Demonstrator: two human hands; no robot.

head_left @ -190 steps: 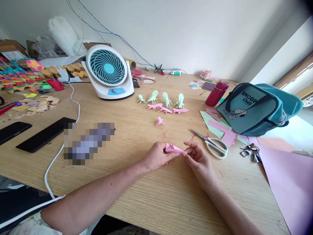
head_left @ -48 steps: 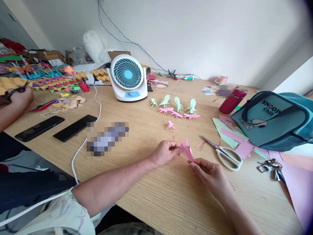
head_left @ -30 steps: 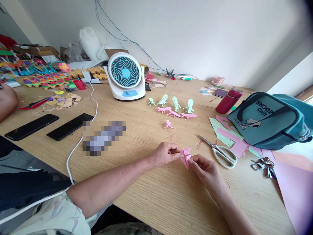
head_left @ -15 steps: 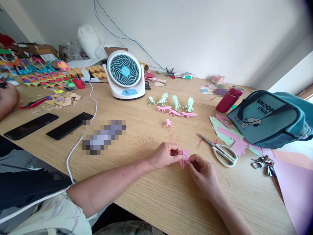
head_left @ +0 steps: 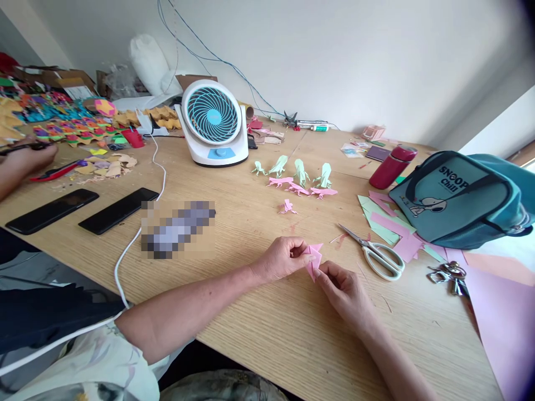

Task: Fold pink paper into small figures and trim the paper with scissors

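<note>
A small folded piece of pink paper (head_left: pixel 314 257) is held just above the wooden table. My left hand (head_left: pixel 284 258) pinches its left side between thumb and fingers. At its lower right, the thumb and fingertips of my right hand (head_left: pixel 340 284) close on the paper's edge. Beyond my hands stands a small pink origami figure (head_left: pixel 287 206). Farther back are several pink paper figures (head_left: pixel 297 189) and several pale green ones (head_left: pixel 300 172). Scissors (head_left: pixel 371 252) with white handles lie to the right of my hands.
At right are a teal bag (head_left: pixel 455 203), paper strips (head_left: pixel 382 223), keys (head_left: pixel 449 275), pink sheets (head_left: pixel 501 317) and a red flask (head_left: pixel 393 167). A fan (head_left: pixel 213 123) stands behind. Two phones (head_left: pixel 119 210) and a white cable (head_left: pixel 125 250) lie left, near another person's hand (head_left: pixel 29 164).
The folded pink paper has turned and risen slightly in my fingers, showing more of its face. The other person's hand at the far left has moved further into view, holding something dark.
</note>
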